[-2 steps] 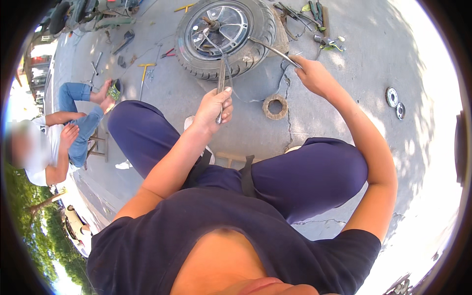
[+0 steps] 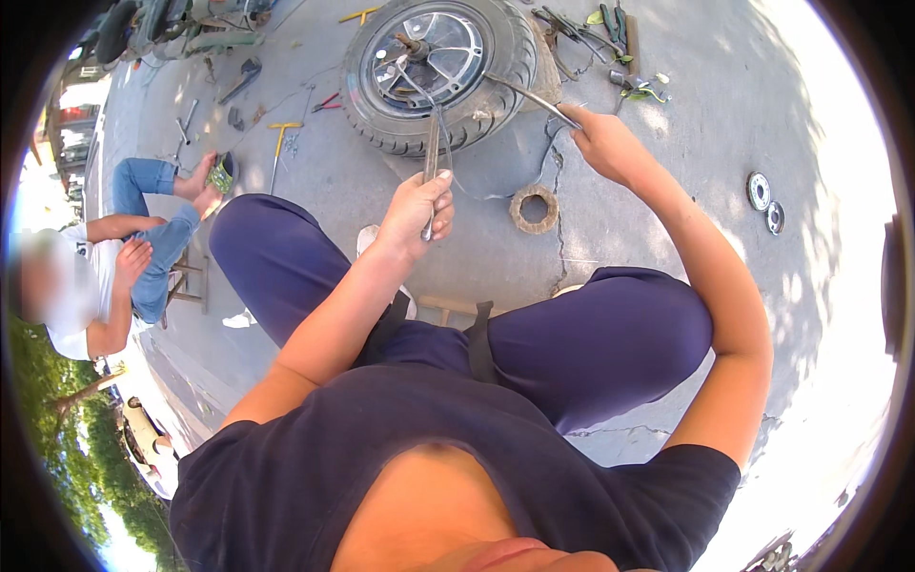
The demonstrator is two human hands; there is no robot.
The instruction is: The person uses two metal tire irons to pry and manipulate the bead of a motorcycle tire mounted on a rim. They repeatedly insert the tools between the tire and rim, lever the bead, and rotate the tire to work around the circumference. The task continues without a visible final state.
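Observation:
A wheel with a black tyre (image 2: 375,121) and a spoked silver hub (image 2: 455,62) lies at top centre, a thin cable running from its axle. My left hand (image 2: 419,210) is closed on a flat metal bar (image 2: 433,143), upright in view, its upper end over the tyre's lower edge. My right hand (image 2: 607,148) grips a slim metal lever (image 2: 534,98), whose tip reaches the inner edge of the tyre, right of the hub. A brown ring (image 2: 534,229) lies on the ground below the wheel.
A seated person (image 2: 157,267) is at the left. Pliers and cutters (image 2: 620,29) lie at upper right, metal discs (image 2: 759,191) at right. A yellow T-handle tool (image 2: 278,153), red pliers (image 2: 324,103) and several other tools lie left of the wheel. Scooter parts (image 2: 133,33) stand at upper left.

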